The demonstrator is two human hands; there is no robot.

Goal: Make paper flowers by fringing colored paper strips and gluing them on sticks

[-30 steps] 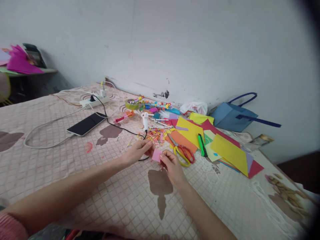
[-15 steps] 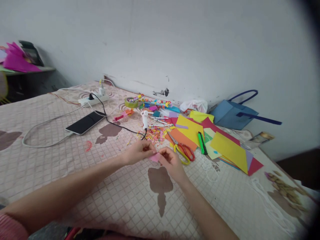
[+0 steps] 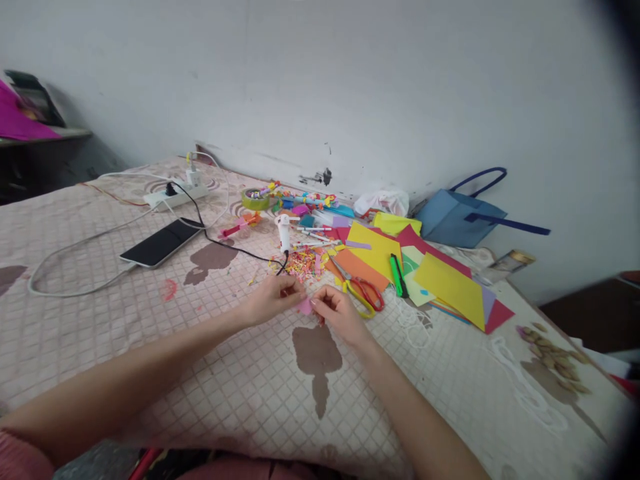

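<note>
My left hand [image 3: 273, 298] and my right hand [image 3: 337, 315] meet over the patterned bedspread [image 3: 150, 333], both pinching a small pink piece of paper [image 3: 305, 306] between their fingertips. The paper is mostly covered by the fingers and only a narrow folded edge shows. Just beyond the hands lie a heap of tiny coloured paper scraps [image 3: 301, 264] and red and yellow scissors [image 3: 364, 293].
Coloured paper sheets [image 3: 445, 283], a green cutter [image 3: 397, 275], a white glue gun [image 3: 285, 233] on a black cord, tape roll [image 3: 255, 199], pens, a phone [image 3: 160, 242] on a cable, a power strip [image 3: 173, 194] and a blue bag [image 3: 457, 213] by the wall.
The pink paper showed as a flat square a second ago; now it is folded small between the fingertips. The view has shifted slightly right and up.
</note>
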